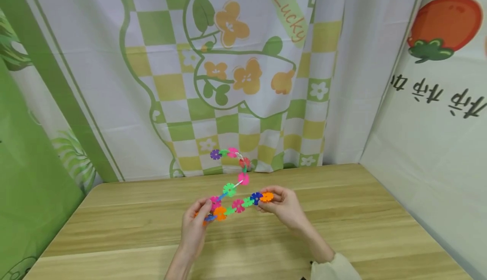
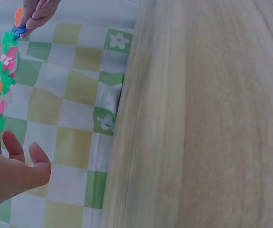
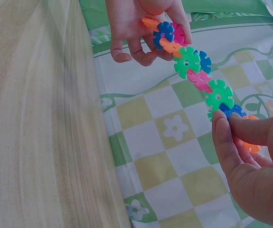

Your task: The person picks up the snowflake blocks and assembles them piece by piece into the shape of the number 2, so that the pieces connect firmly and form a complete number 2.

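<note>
A chain of notched plastic snowflake discs [image 1: 238,205] in pink, green, orange, blue and other colours stretches between both hands above the table. My left hand [image 1: 193,227] grips it at a bend, thumb over the discs there. From that bend a second stretch curves up and away, ending in a purple disc [image 1: 215,154]. With thumb and fingertips my right hand [image 3: 259,161] pinches a dark blue disc [image 3: 231,111] near the chain's other end. The orange end disc [image 1: 267,197] sticks out past it, partly behind the fingers in the right wrist view.
Below the hands lies a wooden tabletop [image 1: 133,229]. Its far edge meets a green and yellow checked curtain [image 1: 236,132]. A white cloth with a printed tomato [image 1: 445,26] hangs on the right, and a green one [image 1: 30,166] on the left.
</note>
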{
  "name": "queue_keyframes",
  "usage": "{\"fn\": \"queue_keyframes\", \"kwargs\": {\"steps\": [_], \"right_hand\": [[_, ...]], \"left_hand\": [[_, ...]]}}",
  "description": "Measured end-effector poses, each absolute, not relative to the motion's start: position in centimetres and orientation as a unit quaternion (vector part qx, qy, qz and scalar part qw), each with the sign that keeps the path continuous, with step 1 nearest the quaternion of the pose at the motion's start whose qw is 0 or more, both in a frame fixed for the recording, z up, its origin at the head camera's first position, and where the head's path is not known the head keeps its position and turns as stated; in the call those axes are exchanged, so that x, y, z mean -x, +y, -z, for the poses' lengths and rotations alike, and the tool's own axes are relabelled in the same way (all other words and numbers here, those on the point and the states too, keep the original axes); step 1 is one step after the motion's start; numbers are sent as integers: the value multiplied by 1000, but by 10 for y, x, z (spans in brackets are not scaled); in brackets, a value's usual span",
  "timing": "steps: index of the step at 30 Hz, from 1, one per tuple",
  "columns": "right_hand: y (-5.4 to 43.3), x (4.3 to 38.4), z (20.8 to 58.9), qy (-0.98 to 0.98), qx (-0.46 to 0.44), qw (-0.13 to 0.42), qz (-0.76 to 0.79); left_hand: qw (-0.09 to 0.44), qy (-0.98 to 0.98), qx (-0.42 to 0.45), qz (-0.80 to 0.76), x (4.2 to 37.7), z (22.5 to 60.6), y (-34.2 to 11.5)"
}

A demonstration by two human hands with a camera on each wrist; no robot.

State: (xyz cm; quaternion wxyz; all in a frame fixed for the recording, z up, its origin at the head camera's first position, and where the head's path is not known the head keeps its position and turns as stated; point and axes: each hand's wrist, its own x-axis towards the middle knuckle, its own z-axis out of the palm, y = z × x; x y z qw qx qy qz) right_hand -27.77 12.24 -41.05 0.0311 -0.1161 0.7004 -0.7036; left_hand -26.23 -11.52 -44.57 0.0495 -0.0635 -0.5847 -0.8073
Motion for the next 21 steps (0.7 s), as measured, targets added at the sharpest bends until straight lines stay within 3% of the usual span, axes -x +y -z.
{"fn": "queue_keyframes", "kwargs": {"steps": [15,21], "right_hand": [[125,277,411,701,96,31,706],[126,278,410,698,102,30,708]], "left_hand": [[77,-612,30,787,262,446,-117],[60,-624,45,778,263,445,-123]]}}
